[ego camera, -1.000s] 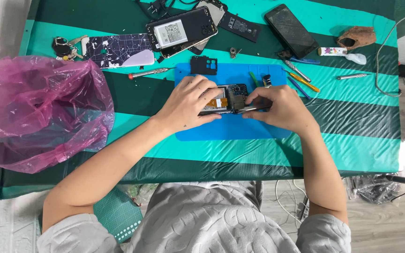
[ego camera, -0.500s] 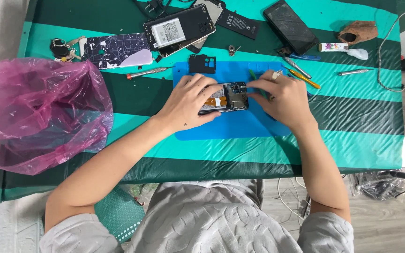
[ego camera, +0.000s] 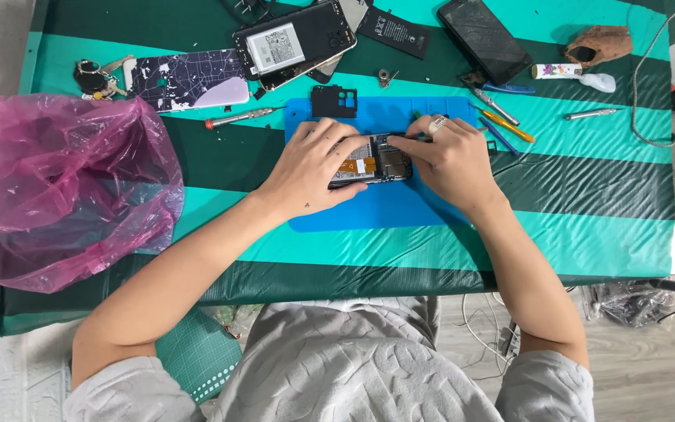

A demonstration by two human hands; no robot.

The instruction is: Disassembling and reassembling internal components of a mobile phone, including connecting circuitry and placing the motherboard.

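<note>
- Left hand lies curled over the left end of the opened phone, fingers bent narrow around its edge and pinning it to the blue mat.
- Right hand covers the phone's right end, fingertips pressed onto its exposed insides; a ring sits on one finger, and whether a tool is pinched there I cannot tell.
- Between the two hands only the middle of the phone shows, with an orange strip and dark circuit parts; both ends are hidden under the palms.
- Just beyond the phone, on the mat's far edge, lies a small black camera frame.
- Left of the mat rests a red-tipped screwdriver; farther left sits a crumpled pink plastic bag, well apart from the phone.
- Beyond the mat lie a patterned back cover, a second opened phone with a white-labelled battery, a loose black battery and a dark phone with its screen up.
- Right of the mat are a yellow pry tool, a metal tool and a small white tube, all clear of the hands.
- Everything rests on a green striped tablecloth.
</note>
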